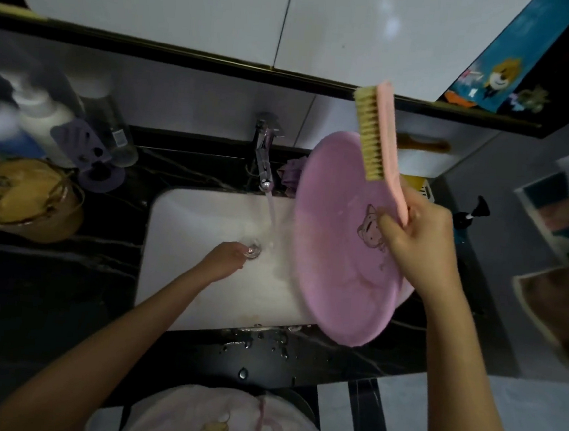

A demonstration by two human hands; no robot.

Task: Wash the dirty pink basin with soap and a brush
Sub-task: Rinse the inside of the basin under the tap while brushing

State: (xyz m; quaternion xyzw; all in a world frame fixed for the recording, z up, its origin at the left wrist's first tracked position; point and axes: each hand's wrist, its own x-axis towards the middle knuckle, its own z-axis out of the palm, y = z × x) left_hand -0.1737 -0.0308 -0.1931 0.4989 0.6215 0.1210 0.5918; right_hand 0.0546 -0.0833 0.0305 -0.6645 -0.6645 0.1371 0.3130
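As the pink basin (334,254) leans wet on the sink's (174,274) right edge, likely light and slippery, best held by its rim, right fingers (392,224) grip the brush (382,138); left fingers (238,250) unclear.

Centre right: pink basin (327,219) bearing a dark-outlined cartoon figure. Above it: brush (386,138) with pink handle and cream bristles. Centre: white sink (189,227). Left: black countertop (47,280) with pale veins; amber bowl (26,199). Upper right: blue poster (502,66) with cartoon figures.
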